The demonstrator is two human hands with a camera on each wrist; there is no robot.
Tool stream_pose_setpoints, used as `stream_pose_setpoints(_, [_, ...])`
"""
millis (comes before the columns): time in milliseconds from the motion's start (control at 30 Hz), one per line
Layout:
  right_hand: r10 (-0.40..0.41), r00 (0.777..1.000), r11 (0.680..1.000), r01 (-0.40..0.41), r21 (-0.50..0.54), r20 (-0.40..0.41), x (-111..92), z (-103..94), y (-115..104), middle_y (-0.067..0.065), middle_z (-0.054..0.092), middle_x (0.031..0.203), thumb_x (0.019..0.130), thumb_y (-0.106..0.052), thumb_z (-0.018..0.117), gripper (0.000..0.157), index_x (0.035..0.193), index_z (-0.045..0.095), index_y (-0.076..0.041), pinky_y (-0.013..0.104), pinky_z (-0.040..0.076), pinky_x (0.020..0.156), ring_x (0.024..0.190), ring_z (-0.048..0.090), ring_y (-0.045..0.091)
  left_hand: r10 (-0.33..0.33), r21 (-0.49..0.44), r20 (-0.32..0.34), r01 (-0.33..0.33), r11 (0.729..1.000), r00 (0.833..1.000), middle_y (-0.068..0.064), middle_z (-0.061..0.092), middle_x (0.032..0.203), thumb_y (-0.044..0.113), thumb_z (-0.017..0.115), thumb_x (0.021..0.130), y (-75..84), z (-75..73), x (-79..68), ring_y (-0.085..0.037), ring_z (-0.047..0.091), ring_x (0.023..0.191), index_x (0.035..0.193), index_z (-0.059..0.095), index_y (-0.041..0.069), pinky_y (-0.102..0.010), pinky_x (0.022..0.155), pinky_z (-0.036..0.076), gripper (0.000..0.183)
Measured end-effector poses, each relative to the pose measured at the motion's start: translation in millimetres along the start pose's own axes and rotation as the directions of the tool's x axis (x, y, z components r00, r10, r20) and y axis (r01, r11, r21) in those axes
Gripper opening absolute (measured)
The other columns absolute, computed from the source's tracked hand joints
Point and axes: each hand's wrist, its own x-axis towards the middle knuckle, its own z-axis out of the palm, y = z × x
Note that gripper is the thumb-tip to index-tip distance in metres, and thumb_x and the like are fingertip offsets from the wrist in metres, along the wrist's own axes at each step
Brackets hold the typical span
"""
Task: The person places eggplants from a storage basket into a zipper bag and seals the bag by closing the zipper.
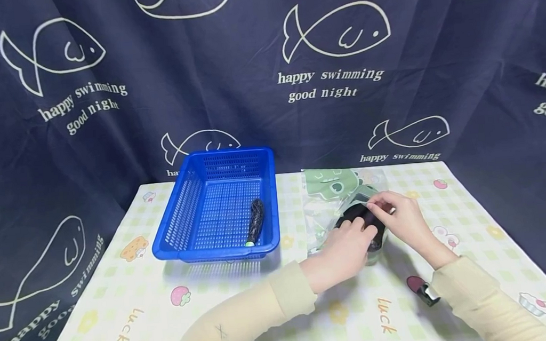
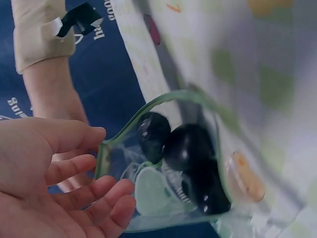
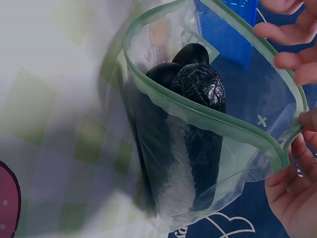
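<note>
"Starting at the left, what's on the counter (image 1: 138,293)?"

"A blue basket (image 1: 223,212), with a lone eggplant (image 1: 256,220) near its right wall, green end at the near side. Right of that lies flat plastic (image 1: 321,184) with a green print."

"Then the left hand (image 1: 348,247)?"

"At the mouth of the clear bag (image 3: 225,121). Its fingers bend loosely, thumb parted from them, no eggplant between; whether the thumb tip touches the rim, I can't tell."

"How does the bag sit?"

"Gaping towards the left hand, with several dark eggplants (image 3: 203,89) inside. Their long axes run inward from the mouth, rounded ends facing those fingers. That line-up, I'd judge, matters most: whatever passes the mouth would go lengthwise."

"Which hand is nearer the eggplants?"

"The left, I'd say. Rightmost is the right hand (image 1: 404,216), thumb and forefinger pinching a corner of the green rim; it has the bag, no eggplant."
</note>
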Motion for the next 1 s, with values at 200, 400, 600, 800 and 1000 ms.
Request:
stream_pose_setpoints(200, [0.005, 1.0, 1.0, -0.005, -0.007, -0.002, -0.3, -1.1, -1.8, -0.002, 0.064, 0.069, 0.08, -0.004, 0.071, 0.008, 0.084, 0.069, -0.011, 0.013, 0.042, 0.057, 0.059, 0.053, 0.003, 0.04, 0.009, -0.028, -0.039, 0.999, 0.999, -0.001, 0.053, 0.104, 0.034, 0.07, 0.082, -14.6, -21.2, -8.1, -0.015, 0.055, 0.084, 0.119, 0.053, 0.019, -0.025, 0.061, 0.049, 0.044])
stream_pose_setpoints(400, [0.011, 1.0, 1.0, -0.011, -0.008, 0.0, 0.1, -2.1, -3.5, -0.001, 0.065, 0.07, 0.081, -0.005, 0.071, 0.007, 0.084, 0.069, -0.01, 0.016, 0.045, 0.057, 0.06, 0.055, 0.006, 0.04, -0.017, 0.002, -0.04, 0.999, 0.999, -0.001, 0.054, 0.109, 0.037, 0.069, 0.083, -26.5, -47.7, -12.2, -0.017, 0.055, 0.091, 0.122, 0.051, 0.02, -0.028, 0.062, 0.049, 0.045])
stream_pose_setpoints(600, [0.008, 1.0, 1.0, -0.008, -0.009, 0.0, 0.9, -3.3, -3.5, -0.001, 0.065, 0.071, 0.081, -0.005, 0.07, 0.007, 0.085, 0.069, -0.011, 0.017, 0.045, 0.057, 0.061, 0.055, 0.005, 0.012, -0.052, 0.053, -0.009, 0.999, 0.999, -0.002, 0.054, 0.111, 0.036, 0.07, 0.083, -44.7, -71.9, -11.8, -0.018, 0.054, 0.096, 0.123, 0.051, 0.021, -0.031, 0.068, 0.051, 0.047])
stream_pose_setpoints(800, [0.002, 1.0, 0.999, -0.002, -0.032, -0.004, -0.9, -6.0, -0.9, -0.004, 0.064, 0.07, 0.08, -0.005, 0.071, 0.009, 0.084, 0.069, -0.012, 0.019, 0.046, 0.059, 0.062, 0.054, 0.002, -0.066, -0.091, 0.093, 0.074, 0.993, 0.994, -0.004, 0.054, 0.112, 0.032, 0.073, 0.081, -77.0, -89.8, -11.5, -0.019, 0.053, 0.095, 0.128, 0.049, 0.018, -0.031, 0.067, 0.05, 0.055])
stream_pose_setpoints(1000, [0.004, 1.0, 0.999, -0.005, -0.034, -0.001, -4.9, -10.6, 3.1, -0.004, 0.065, 0.071, 0.08, -0.005, 0.071, 0.009, 0.084, 0.069, -0.013, 0.015, 0.044, 0.059, 0.061, 0.054, 0.002, -0.132, -0.086, 0.114, 0.142, 0.986, 0.985, -0.008, 0.054, 0.116, 0.033, 0.071, 0.082, -108.8, -95.2, -11.5, -0.024, 0.055, 0.1, 0.128, 0.051, 0.016, -0.037, 0.075, 0.052, 0.053])
